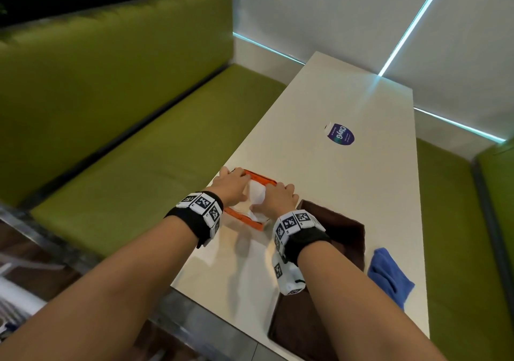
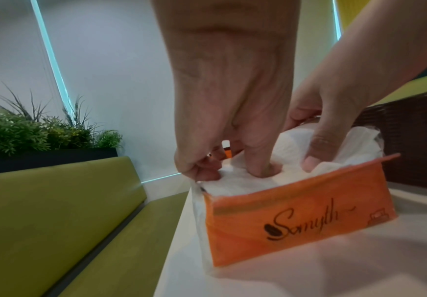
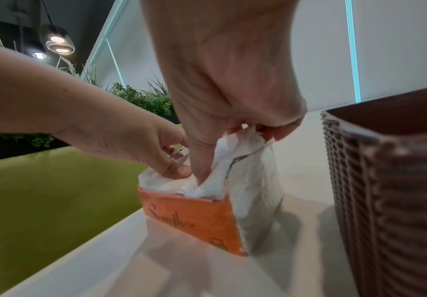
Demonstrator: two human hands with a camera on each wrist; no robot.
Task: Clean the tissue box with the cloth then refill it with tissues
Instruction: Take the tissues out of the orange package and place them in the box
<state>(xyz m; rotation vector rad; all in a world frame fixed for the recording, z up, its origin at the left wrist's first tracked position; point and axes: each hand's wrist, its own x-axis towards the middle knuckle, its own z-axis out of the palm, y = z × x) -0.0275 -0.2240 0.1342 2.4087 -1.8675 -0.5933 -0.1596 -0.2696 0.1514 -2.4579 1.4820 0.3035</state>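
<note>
Both my left hand [image 2: 222,124] and right hand [image 3: 232,96] pinch tissues [image 2: 278,158] inside the orange pack [image 2: 296,219]; yanking risks tearing them or toppling it against the wicker tissue box [image 3: 390,180] beside my right hand

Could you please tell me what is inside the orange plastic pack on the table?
White tissues fill the orange plastic pack, bulging out of its open top. Both hands' fingers dig into them, and the orange wall hides the lower layers.

I read "Smyth", or something close, in black script on the orange tissue pack [image 2: 301,223]; upper right, a purple sticker [image 1: 341,135] on the tabletop [image 1: 347,207] says "ClayG".
</note>
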